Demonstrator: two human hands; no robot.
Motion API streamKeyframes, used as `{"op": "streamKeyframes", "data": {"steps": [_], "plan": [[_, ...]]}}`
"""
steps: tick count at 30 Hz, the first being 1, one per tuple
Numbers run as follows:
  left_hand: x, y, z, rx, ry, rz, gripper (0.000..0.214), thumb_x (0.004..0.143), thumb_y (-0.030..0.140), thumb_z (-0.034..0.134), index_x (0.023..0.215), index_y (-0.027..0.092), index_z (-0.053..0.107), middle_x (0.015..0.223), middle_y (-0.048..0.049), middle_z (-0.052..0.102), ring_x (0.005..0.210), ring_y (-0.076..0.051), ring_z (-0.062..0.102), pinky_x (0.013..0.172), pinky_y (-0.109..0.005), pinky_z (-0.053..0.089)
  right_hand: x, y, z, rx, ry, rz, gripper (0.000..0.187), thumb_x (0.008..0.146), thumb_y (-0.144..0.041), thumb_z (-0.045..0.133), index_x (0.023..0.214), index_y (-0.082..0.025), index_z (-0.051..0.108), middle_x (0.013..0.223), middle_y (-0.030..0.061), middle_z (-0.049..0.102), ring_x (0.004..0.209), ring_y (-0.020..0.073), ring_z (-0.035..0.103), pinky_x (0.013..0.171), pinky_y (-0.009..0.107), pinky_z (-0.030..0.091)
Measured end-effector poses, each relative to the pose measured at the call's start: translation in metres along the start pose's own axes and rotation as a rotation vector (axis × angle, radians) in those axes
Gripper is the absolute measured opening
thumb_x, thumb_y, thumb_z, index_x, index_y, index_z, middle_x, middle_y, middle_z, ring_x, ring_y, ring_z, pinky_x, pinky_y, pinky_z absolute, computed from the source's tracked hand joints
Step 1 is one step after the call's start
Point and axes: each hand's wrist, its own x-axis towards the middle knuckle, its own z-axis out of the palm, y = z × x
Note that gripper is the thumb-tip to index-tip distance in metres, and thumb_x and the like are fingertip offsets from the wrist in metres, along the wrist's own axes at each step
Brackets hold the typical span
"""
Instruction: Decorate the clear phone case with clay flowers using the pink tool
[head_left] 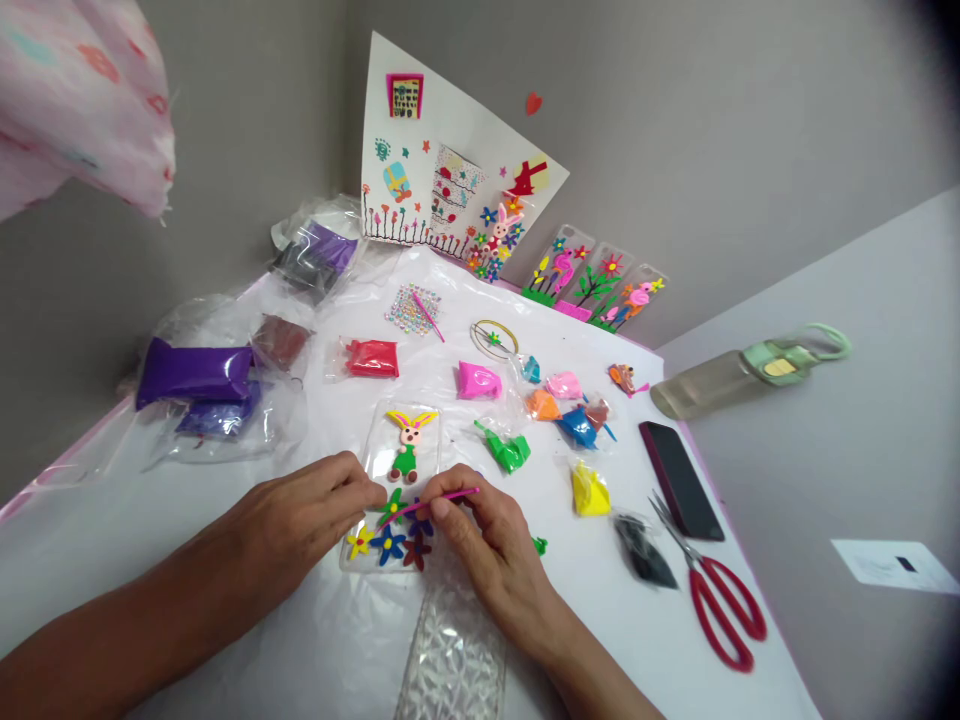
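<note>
Over the table [637,650], right fingers [452,522] pinch a stick [406,510].

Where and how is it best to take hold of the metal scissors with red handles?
Probably by the red looped handles, from the near right side: the metal scissors lie with these loops toward that side, while the pointed blades aim away, close to the black rectangular phone.
</note>
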Motion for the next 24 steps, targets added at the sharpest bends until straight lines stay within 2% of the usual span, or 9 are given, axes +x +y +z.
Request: {"op": "streamKeyframes", "data": {"steps": [5,10,15,20,24], "plan": [[0.0,0.001,-0.001,0.01,-0.011,-0.007,0.036,0.107,0.021,0.037,0.105,0.029,0.072,0.094,-0.0008,0.065,0.082,-0.014,0.068,0.075,-0.02,0.059,0.001,-0.001,0.0,-0.008,0.038,-0.014,0.022,0.105,-0.035,0.056,0.097,-0.019,0.068,0.091,0.0034,0.068,0.084,0.0145,0.063,0.079,0.025,0.051],[0.0,0.0,-0.001,0.004,0.004,0.021,0.035,0.107,0.021,0.038,0.105,0.029,0.072,0.094,-0.0009,0.065,0.082,-0.014,0.068,0.077,-0.019,0.059,-0.001,-0.002,-0.001,-0.016,0.048,-0.033,0.021,0.106,-0.034,0.055,0.096,-0.018,0.066,0.087,0.0025,0.068,0.079,0.013,0.064,0.075,0.023,0.051],[0.002,0.003,-0.002,0.009,0.011,0.018,0.038,0.108,0.019,0.034,0.104,0.027,0.071,0.093,-0.0014,0.065,0.083,-0.014,0.068,0.075,-0.019,0.059,-0.01,-0.006,-0.004,-0.238,0.174,-0.171,0.019,0.106,-0.027,0.055,0.09,-0.019,0.061,0.078,0.0003,0.066,0.069,0.0107,0.062,0.066,0.02,0.048],[0.004,0.009,-0.007,0.033,0.002,-0.006,0.035,0.109,0.023,0.037,0.104,0.028,0.071,0.094,-0.0004,0.066,0.084,-0.014,0.069,0.077,-0.02,0.059,-0.017,0.001,0.0,-0.493,0.178,-0.351,0.01,0.105,-0.02,0.053,0.096,-0.022,0.056,0.078,0.001,0.067,0.063,0.0114,0.061,0.055,0.02,0.043],[0.004,0.01,-0.007,0.05,-0.003,-0.005,0.036,0.109,0.024,0.036,0.107,0.028,0.072,0.096,-0.0006,0.066,0.086,-0.014,0.068,0.078,-0.021,0.059,-0.015,0.007,0.006,-0.602,0.198,-0.44,0.009,0.105,-0.019,0.05,0.098,-0.022,0.052,0.075,0.0003,0.066,0.059,0.0117,0.061,0.058,0.021,0.044]]}}
